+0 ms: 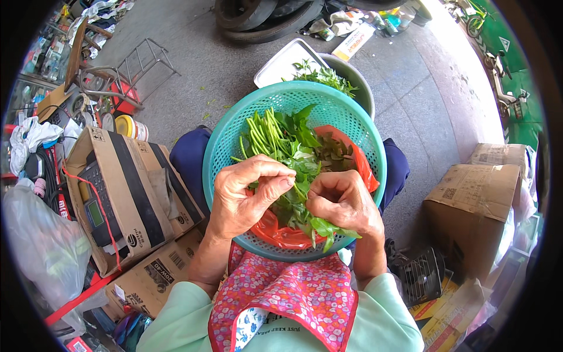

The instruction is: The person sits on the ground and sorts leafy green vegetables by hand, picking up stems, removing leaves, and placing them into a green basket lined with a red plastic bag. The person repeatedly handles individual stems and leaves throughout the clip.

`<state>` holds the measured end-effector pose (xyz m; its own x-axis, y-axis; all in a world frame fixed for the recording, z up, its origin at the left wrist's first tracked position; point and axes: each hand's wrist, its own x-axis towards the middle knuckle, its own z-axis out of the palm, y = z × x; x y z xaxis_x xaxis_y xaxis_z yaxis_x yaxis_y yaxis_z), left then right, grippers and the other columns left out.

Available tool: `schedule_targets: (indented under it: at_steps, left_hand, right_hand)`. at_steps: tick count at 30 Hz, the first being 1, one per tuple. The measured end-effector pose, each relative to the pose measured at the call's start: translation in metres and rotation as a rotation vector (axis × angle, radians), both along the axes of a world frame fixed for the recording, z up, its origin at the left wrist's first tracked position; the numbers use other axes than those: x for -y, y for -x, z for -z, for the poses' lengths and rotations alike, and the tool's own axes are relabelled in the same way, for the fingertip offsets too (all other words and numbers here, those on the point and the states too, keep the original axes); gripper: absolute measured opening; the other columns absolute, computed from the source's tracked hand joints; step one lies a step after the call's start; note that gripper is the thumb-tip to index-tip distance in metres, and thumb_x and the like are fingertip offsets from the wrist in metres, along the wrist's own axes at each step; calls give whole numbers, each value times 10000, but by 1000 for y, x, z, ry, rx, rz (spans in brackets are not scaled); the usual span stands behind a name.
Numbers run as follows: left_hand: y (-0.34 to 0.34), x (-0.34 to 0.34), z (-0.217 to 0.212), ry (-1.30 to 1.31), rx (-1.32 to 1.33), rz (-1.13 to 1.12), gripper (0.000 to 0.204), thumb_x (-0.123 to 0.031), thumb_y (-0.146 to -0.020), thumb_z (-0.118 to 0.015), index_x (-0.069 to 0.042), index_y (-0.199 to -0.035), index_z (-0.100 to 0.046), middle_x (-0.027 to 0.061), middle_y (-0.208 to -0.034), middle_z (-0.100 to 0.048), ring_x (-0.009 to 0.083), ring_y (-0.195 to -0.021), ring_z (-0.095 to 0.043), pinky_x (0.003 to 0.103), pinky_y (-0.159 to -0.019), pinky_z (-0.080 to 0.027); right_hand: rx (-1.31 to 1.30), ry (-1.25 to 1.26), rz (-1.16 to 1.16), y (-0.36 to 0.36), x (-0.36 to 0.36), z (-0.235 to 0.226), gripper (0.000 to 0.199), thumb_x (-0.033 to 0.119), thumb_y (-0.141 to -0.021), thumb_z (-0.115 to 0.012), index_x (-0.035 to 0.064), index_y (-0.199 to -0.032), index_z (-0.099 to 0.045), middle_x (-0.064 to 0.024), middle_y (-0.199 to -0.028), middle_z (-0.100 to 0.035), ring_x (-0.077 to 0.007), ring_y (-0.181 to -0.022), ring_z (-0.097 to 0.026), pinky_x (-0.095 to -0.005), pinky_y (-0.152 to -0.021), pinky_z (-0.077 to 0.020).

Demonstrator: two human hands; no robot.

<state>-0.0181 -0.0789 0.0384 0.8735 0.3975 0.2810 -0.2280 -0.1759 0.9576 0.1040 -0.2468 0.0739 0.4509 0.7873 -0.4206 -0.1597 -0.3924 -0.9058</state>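
On my lap rests a teal plastic colander (218, 132) holding leafy greens. A bunch of trimmed green stems (264, 135) lies toward its far left, with loose leaves (302, 126) beside it. A red plastic bag (366, 167) sits inside under part of the greens. Above the colander's middle, my left hand (249, 190) pinches thumb and forefinger together; whatever is between the fingertips is too small to make out. Close to its right, my right hand (346, 202) is closed around a leafy green sprig (328, 229), whose leaves hang out below the fist.
Beyond the colander stand a metal basin (360, 88) with more greens and a white tray (281, 64). Tyres (264, 23) lie at the far side. Cardboard boxes (138, 188) crowd my left; another box (469, 205) and a black fan-like grille (419, 273) stand right.
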Motion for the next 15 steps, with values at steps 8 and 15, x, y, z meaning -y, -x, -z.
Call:
schedule_targets:
  at_steps: [8,15]
  left_hand:
    - [0,7,-6,430,-306,-103,98,-70,-899,-694,28,-902,-684,38,-760,-684,57,-627,-602,198,-561,-487]
    - [-1,16,7,446,-324,-205,108,-90,-867,-732,5,-897,-688,47,-742,-686,59,-540,-576,172,-479,-409]
  right_hand:
    - [77,-134,109,-17,8,45,175,153,-920,-679,-22,-913,-689,-7,-761,-664,-60,-727,-589,-227,-638,-468]
    - [372,-124,399,-12,11,4,133,96,-878,-715,-33,-903,-699,-22,-725,-647,-59,-636,-558,-218,-580,-445]
